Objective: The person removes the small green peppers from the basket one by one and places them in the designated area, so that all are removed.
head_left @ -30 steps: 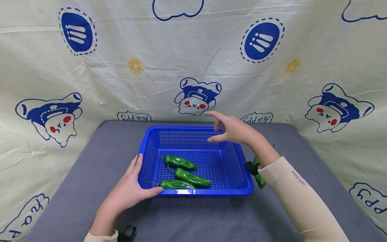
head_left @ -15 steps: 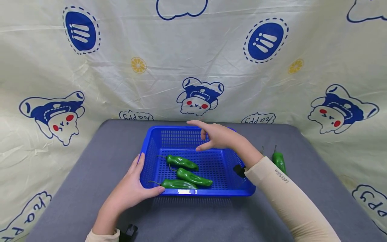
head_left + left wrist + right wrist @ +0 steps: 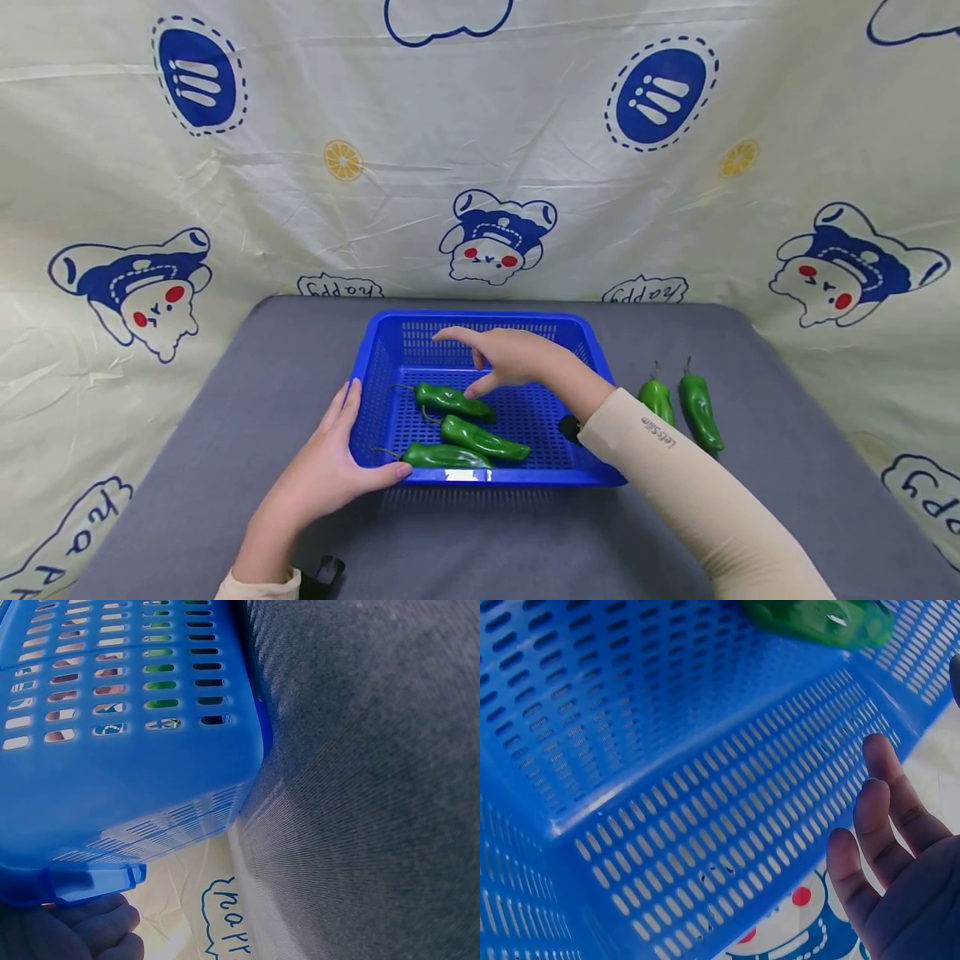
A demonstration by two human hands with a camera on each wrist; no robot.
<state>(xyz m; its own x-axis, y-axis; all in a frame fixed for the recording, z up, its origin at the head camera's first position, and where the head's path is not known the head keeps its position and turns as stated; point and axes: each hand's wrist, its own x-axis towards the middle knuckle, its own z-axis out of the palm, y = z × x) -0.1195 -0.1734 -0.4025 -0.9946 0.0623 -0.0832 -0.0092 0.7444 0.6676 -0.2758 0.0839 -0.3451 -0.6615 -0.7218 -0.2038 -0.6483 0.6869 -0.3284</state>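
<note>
A blue plastic basket (image 3: 585,477) with slotted walls stands on the grey cloth. Three green chili peppers lie inside: a rear one (image 3: 453,402), a middle one (image 3: 483,439) and a front one (image 3: 442,456) beside the near wall. My left hand (image 3: 330,467) grips the basket's near left corner, its thumb on the front rim and its fingers along the left side. Over the basket hovers my right hand (image 3: 517,358), thumb and index finger spread and nothing between them. In the right wrist view its fingers (image 3: 874,802) are apart from the slotted wall.
Two more green chili peppers, one partly behind the right sleeve (image 3: 657,400) and another farther right (image 3: 701,412), lie on the grey cloth (image 3: 255,400) right of the basket. A printed pale curtain (image 3: 285,217) hangs behind the table.
My right hand has moved left and toward me, from the basket's far right side to above the rear pepper. The peppers at right have come out from behind the arm. The left hand keeps its grip.
</note>
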